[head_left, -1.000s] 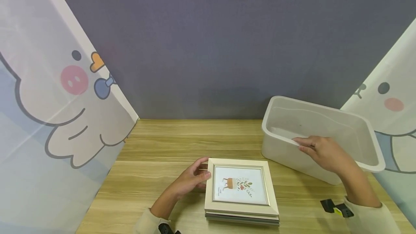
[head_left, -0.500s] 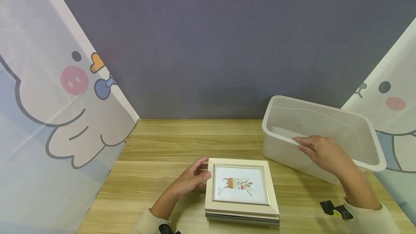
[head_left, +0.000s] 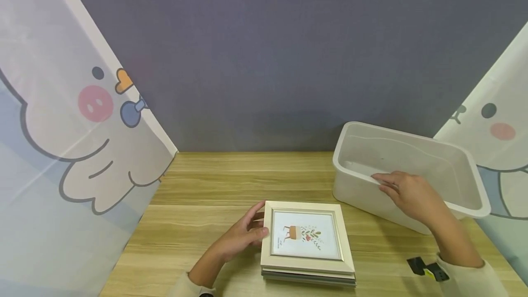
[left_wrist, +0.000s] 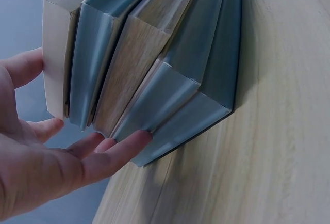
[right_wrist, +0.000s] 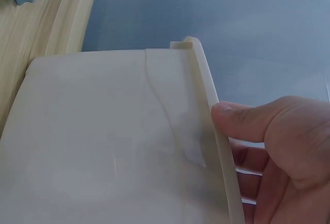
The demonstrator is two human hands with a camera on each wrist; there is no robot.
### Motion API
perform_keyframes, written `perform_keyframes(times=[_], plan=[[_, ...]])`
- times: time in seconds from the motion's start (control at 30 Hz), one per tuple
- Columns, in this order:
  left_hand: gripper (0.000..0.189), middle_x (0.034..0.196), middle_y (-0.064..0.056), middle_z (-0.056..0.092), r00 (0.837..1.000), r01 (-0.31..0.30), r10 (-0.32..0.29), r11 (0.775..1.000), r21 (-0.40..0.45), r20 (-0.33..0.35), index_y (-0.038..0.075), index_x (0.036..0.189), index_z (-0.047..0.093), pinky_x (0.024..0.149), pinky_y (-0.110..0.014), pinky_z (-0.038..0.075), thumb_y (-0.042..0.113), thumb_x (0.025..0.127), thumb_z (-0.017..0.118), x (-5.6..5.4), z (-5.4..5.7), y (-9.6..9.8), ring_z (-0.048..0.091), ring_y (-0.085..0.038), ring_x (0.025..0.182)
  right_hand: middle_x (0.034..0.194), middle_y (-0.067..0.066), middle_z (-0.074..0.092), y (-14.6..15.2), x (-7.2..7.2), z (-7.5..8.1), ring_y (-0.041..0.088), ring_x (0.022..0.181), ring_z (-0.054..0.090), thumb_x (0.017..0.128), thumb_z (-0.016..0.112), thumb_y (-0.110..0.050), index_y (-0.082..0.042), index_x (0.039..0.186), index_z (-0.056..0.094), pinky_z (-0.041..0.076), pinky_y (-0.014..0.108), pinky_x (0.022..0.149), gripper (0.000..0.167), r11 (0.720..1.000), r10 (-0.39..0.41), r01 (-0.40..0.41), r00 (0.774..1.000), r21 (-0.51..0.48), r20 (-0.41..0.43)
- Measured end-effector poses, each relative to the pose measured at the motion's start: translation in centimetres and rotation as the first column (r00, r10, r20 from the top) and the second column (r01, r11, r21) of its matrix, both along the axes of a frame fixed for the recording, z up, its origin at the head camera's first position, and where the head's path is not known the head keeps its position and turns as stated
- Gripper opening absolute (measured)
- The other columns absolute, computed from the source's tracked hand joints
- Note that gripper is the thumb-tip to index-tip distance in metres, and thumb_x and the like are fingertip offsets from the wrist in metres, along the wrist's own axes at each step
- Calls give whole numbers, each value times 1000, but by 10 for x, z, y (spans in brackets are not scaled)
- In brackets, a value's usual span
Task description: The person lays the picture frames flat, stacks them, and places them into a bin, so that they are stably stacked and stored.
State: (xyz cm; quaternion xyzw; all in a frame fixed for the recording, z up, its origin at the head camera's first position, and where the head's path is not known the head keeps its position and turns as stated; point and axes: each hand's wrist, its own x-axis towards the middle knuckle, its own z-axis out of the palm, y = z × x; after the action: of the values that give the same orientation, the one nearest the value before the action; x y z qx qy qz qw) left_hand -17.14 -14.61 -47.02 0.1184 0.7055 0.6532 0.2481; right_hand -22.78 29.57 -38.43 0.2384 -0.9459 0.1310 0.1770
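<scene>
A stack of several picture frames lies on the table, topped by a cream frame with a plant print. In the left wrist view the stack shows cream, blue-grey and wood-coloured edges. My left hand is at the stack's left side, its fingers loosely extended along the frame edges and the thumb at the top frame's edge. My right hand grips the near long rim of a white plastic bin. In the right wrist view its thumb presses the outer wall while the other fingers go over the rim.
The bin stands at the right back of the wood-grain table, angled, near the dark grey back panel. Cartoon-printed sheets line both sides. Table surface lies between the stack and the bin.
My left hand has shifted slightly, with the thumb now lower at the top frame's edge. The right hand, bin and stack stay in place.
</scene>
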Motion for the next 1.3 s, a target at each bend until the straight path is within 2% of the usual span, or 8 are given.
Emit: perform_keyframes(times=[0.2,0.43,0.63,0.83,1.0,1.3], plan=[[85,160,-25,28,1000,8,-8,1000,7,5,21,165,9,93,-43,55,28,100,64,1,0,0,41,-37,138,88,7,75,0,-1,-2,26,72,69,80,81,-4,-6,111,78,56,47,64,32,999,36,-34,997,27,-70],[86,159,-27,27,1000,27,-27,999,19,2,19,165,8,94,-44,55,30,100,64,0,-2,-2,41,-37,137,86,3,74,0,-4,-4,24,70,68,78,82,-6,-7,110,79,56,45,63,31,999,35,-32,995,31,-89],[88,159,-27,26,999,37,-37,999,17,4,18,165,5,94,-43,56,31,101,63,-1,-5,-4,39,-38,138,87,3,74,-7,-7,-3,20,69,67,78,82,-6,-10,110,79,54,42,61,32,996,81,-76,991,42,-108],[86,159,-25,30,1000,15,-15,1000,9,12,21,165,9,93,-42,55,31,100,64,-2,-7,-3,41,-36,136,87,-1,75,-17,-12,-4,20,72,69,77,82,-6,-11,110,79,55,40,63,34,990,141,-137,981,37,-135],[83,158,-25,32,1000,6,-6,1000,11,13,21,164,13,90,-40,55,30,99,64,-2,-6,0,42,-35,135,90,-1,75,-27,-14,-1,19,75,69,81,79,-5,-10,113,78,55,38,65,32,986,167,-165,983,36,-78],[83,158,-25,30,1000,15,-15,1000,13,12,23,164,12,92,-41,55,29,100,64,-1,-4,-1,41,-36,135,92,-2,75,-53,-18,5,12,73,65,85,77,-6,-13,115,79,50,31,62,31,982,186,-186,982,9,-2]])
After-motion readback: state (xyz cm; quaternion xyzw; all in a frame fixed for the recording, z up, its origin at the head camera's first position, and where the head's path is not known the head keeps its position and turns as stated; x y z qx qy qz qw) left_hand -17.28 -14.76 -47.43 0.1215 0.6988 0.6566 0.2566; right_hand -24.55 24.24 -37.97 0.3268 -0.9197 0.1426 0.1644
